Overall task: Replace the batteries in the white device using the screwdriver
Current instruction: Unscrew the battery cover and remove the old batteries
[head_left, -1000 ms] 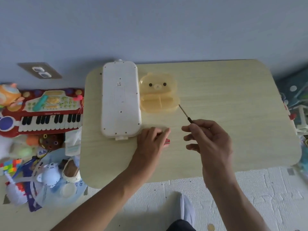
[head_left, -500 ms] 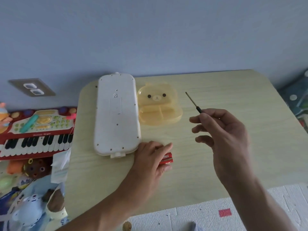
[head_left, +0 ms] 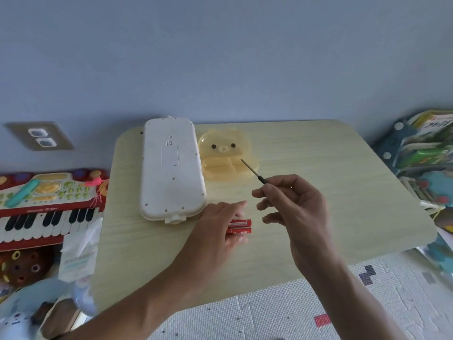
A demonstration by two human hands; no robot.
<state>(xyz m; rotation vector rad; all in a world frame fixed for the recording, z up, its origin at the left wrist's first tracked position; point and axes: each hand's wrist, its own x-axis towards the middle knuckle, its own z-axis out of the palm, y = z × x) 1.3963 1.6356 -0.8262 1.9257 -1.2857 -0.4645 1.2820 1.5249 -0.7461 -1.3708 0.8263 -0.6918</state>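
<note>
The white device (head_left: pixel 171 168) lies face down on the pale wooden table (head_left: pixel 318 180), its back panel with a rectangular battery cover facing up. My right hand (head_left: pixel 294 207) pinches a thin screwdriver (head_left: pixel 252 171) whose shaft points up and left, hovering over the table to the right of the device. My left hand (head_left: pixel 218 227) rests on the table just below the device's near right corner, its fingers on red batteries (head_left: pixel 240 227) lying side by side.
A translucent yellow bear-shaped case (head_left: pixel 228 158) sits right of the device. A red toy keyboard (head_left: pixel 49 204) and other toys lie on the floor at left. Books and toys (head_left: pixel 426 153) are stacked at right. A foam mat (head_left: pixel 269 315) covers the floor near me.
The view has tilted up, so the table sits lower in frame. My right hand with the screwdriver stays raised; the red batteries under my left hand show more.
</note>
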